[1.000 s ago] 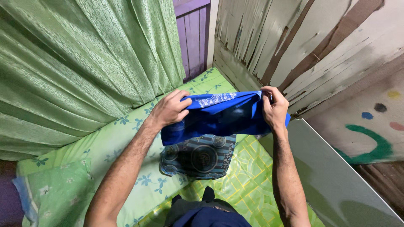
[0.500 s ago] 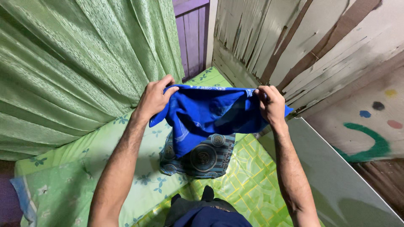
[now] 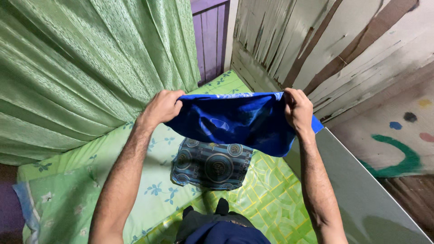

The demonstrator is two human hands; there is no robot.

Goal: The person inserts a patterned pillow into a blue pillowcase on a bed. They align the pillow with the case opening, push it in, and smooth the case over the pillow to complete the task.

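Observation:
I hold a bright blue garment (image 3: 235,122) spread in the air between both hands, above a bed. My left hand (image 3: 162,106) grips its left top edge and my right hand (image 3: 297,110) grips its right top edge. The cloth sags in the middle and hangs down toward the right. Directly below it lies a folded dark blue cloth with round printed emblems (image 3: 212,163), flat on the green sheet.
The bed has a green floral sheet (image 3: 90,180) and a yellow-green patterned cover (image 3: 271,199). A green curtain (image 3: 90,58) hangs at the left. A purple door (image 3: 210,40) and worn wooden planks (image 3: 316,40) stand behind. A dark clothes pile (image 3: 217,226) lies at the near edge.
My hands have moved farther apart and the blue garment has opened from a bunched bundle into a wide spread sheet. The emblem cloth below has not moved.

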